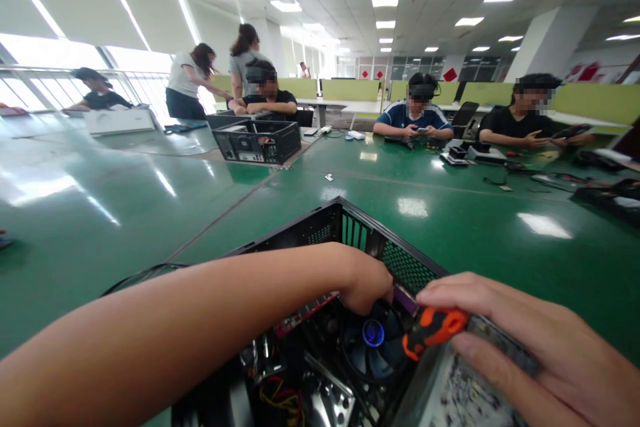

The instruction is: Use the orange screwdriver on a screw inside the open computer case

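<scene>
An open black computer case [400,238] lies in front of me, its inside facing up. My left hand [365,280] reaches across into it, bent down beside a fan with a blue hub [373,333]; its fingertips are hidden. Close by its fingers is a purple part [406,300] along the case wall. Between thumb and fingers, my right hand [525,327] grips an orange and black screwdriver [437,328] by the handle; its shaft cannot be seen. Under that hand is a scuffed silver metal box [465,380]. Red and yellow wires [280,397] lie inside the case.
Another open computer case [257,143] stands farther off on the green table [320,180]. A small white piece [329,177] lies beyond my case. Several people sit or stand around the table, with parts and cables [545,177] at the right. A black cable [145,272] runs out at left.
</scene>
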Tool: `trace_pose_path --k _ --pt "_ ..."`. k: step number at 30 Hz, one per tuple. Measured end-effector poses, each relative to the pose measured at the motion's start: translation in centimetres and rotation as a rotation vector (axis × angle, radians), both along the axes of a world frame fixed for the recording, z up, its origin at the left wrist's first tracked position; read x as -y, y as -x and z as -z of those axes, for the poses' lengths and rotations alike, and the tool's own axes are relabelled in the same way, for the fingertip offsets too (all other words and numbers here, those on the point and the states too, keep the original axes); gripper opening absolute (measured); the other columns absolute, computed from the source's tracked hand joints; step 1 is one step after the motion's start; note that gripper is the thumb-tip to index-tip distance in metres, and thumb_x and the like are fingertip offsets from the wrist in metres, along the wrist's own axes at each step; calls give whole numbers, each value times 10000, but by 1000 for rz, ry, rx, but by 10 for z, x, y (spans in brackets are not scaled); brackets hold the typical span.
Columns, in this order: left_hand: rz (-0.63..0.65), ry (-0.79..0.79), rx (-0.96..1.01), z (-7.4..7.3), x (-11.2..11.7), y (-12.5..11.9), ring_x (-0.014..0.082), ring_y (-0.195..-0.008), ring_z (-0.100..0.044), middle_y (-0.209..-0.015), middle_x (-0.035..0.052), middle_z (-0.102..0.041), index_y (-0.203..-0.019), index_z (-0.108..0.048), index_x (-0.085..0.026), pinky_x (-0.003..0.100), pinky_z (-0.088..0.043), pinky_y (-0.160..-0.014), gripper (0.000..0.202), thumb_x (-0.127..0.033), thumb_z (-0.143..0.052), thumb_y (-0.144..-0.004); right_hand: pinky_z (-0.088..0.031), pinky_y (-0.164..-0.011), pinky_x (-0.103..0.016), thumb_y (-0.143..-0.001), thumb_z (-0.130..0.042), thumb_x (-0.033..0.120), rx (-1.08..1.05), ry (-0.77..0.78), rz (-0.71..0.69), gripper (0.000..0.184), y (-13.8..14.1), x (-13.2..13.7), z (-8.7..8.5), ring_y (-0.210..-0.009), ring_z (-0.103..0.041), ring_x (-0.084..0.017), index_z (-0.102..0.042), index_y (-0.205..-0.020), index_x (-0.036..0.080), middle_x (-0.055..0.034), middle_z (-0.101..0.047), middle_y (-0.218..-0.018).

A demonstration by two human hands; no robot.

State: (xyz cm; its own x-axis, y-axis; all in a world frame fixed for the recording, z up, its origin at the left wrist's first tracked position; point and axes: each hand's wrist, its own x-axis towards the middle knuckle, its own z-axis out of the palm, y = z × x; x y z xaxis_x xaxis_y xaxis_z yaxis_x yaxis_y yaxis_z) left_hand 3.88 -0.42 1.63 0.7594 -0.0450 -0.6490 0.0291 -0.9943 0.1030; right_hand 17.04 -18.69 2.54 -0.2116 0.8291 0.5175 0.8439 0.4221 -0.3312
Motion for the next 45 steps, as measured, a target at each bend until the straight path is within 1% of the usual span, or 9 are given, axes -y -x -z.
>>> trace_pose_path --k 3,10,16,26,28,33,37,39,45 --pt "-11 14 3 1 0 2 246 -889 -670 -1096 122 -757 -1296 -678 -143 322 -502 -731 536 -139 -554 -774 -636 -832 -326 -939 -572 401 -38 -9 106 298 1 -5 5 -1000 -767 -245 -726 -1177 308 -38 -803 -1028" --pt "-48 12 -19 -2 0 3 249 -966 -680 -1158 115 -746 -1385 -614 -158 319 -513 -800 610 -132 -543 -780 -630 -835 -362 -959 -519 399 -9 -21 188 340 -6 -9 9 -979 -760 -250 -705 -1224 296 -49 -793 -1023" --pt "-48 7 -41 -7 3 0 249 -976 -677 -1176 118 -741 -1394 -607 -163 319 -508 -799 613 -128 -531 -786 -610 -846 -277 -1010 -472 311 98 58 170 364 -15 -7 2 -1066 -728 -169 -556 -1364 308 -18 -745 -1209" --pt "-59 37 11 -4 3 1 242 -909 -678 -1094 100 -761 -1341 -652 -181 313 -508 -765 612 -122 -569 -737 -583 -892 -227 -1028 -464 290 91 111 139 363 -15 -10 4 -1117 -685 -103 -488 -1384 357 36 -717 -1229" --pt "-42 27 3 -4 2 1 243 -918 -678 -1099 104 -758 -1341 -650 -175 317 -506 -766 590 -127 -551 -761 -581 -880 -210 -1024 -471 287 91 98 135 353 -14 -8 3 -1099 -688 -95 -494 -1369 359 40 -720 -1207" --pt "-39 11 18 -1 1 0 244 -916 -674 -1095 107 -758 -1303 -673 -176 323 -506 -776 546 -154 -570 -767 -568 -908 -211 -1015 -459 232 125 57 15 331 -11 -5 3 -1100 -694 -98 -504 -1326 338 20 -715 -1199" --pt "-42 23 22 1 -1 1 242 -879 -671 -1063 102 -764 -1295 -677 -188 324 -503 -736 549 -148 -550 -761 -597 -715 -252 -974 -570 302 105 52 83 143 -8 -8 2 -899 -725 -151 -599 -1113 291 2 -725 -991" --pt "-48 35 28 1 -2 1 243 -851 -670 -1034 102 -767 -1278 -687 -190 324 -500 -712 554 -144 -555 -743 -596 -685 -268 -964 -590 309 106 64 96 112 -7 -10 1 -863 -724 -163 -612 -1071 279 -4 -722 -961" --pt "-45 68 54 4 -4 2 235 -856 -670 -1005 81 -765 -1287 -684 -214 318 -491 -722 580 -142 -575 -722 -596 -921 -288 -1003 -443 190 155 56 46 366 -4 -9 2 -1135 -707 -158 -517 -1358 243 -66 -731 -1232"
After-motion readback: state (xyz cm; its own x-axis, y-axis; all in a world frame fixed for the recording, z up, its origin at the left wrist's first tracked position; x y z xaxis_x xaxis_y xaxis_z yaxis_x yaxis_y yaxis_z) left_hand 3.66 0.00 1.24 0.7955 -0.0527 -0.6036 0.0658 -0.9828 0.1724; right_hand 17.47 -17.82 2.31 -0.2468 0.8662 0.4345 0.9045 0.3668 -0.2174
